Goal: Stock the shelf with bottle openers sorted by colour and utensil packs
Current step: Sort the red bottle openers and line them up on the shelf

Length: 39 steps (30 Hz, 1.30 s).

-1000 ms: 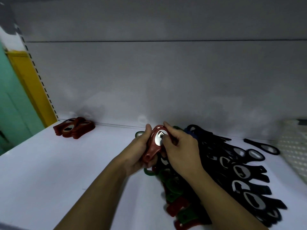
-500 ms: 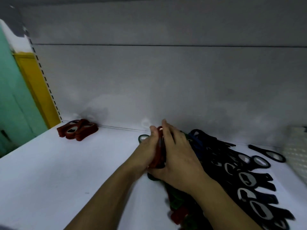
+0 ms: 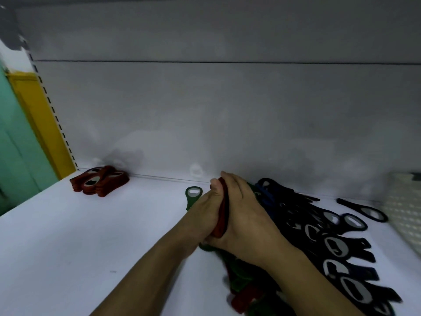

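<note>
Pressed together at the middle of the white shelf (image 3: 95,242), my left hand (image 3: 205,213) and my right hand (image 3: 246,217) sandwich a stack of red bottle openers (image 3: 222,215) on edge between the palms. Under and behind the hands lies a mixed heap of green and red openers (image 3: 241,283). A single green opener (image 3: 193,195) lies flat just left of my left hand. A long fan of black and dark blue openers (image 3: 332,242) spreads to the right. A small pile of sorted red openers (image 3: 100,184) sits at the back left.
A grey back panel (image 3: 227,115) closes the shelf behind. A white perforated basket (image 3: 405,215) stands at the right edge. One lone black opener (image 3: 364,210) lies near it. A yellow upright and green wall (image 3: 27,133) border the left end.
The red opener held face-up between both hands has been turned on edge and the palms have closed flat around the stack. The view has shifted slightly.
</note>
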Available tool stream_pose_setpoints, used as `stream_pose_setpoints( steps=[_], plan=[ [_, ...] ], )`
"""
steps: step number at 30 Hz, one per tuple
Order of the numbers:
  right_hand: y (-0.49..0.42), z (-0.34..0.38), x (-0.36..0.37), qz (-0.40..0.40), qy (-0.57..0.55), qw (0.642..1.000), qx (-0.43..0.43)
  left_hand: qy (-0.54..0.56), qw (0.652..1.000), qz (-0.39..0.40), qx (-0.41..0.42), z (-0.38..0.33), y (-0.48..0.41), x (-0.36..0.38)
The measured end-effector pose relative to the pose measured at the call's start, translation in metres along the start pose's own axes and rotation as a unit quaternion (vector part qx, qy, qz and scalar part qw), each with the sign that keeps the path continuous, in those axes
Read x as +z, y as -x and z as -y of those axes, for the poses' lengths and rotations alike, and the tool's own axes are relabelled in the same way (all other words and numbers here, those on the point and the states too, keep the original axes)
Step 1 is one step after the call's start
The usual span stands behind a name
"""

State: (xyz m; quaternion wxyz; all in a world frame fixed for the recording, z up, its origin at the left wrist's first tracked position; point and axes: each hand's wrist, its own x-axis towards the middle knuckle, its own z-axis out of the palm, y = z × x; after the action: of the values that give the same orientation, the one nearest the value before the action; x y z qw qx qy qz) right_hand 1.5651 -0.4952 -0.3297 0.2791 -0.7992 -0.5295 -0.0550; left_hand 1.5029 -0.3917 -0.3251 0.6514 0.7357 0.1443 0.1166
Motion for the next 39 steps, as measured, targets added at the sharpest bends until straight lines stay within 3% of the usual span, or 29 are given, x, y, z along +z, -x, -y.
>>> stream_pose_setpoints(
  steps=[2,6,10,13,18,26,39],
  plan=[
    [0.001,-0.001,0.001,-0.024,0.011,1.000,0.000,-0.018,1.000,-0.002,0.013,0.001,0.000,0.001],
    [0.004,0.002,-0.008,0.040,-0.040,0.998,-0.001,-0.026,0.999,-0.002,0.044,0.005,-0.002,-0.001],
    [0.002,0.005,-0.010,0.023,-0.042,0.998,0.033,-0.050,0.997,0.005,0.050,0.003,0.002,0.000],
    [0.001,0.004,-0.008,0.004,-0.027,0.999,0.025,-0.014,0.999,0.030,0.023,-0.002,0.003,-0.004],
    [0.001,0.002,-0.009,0.009,-0.051,0.999,0.012,0.150,0.983,0.079,-0.070,-0.007,0.003,-0.021],
    [0.003,0.003,-0.005,0.015,-0.056,0.998,-0.010,0.112,0.986,0.082,-0.092,-0.008,0.007,-0.027],
    [0.000,-0.002,-0.004,-0.005,-0.052,0.999,-0.013,0.142,0.984,0.060,-0.087,-0.004,0.007,-0.022]
  ],
)
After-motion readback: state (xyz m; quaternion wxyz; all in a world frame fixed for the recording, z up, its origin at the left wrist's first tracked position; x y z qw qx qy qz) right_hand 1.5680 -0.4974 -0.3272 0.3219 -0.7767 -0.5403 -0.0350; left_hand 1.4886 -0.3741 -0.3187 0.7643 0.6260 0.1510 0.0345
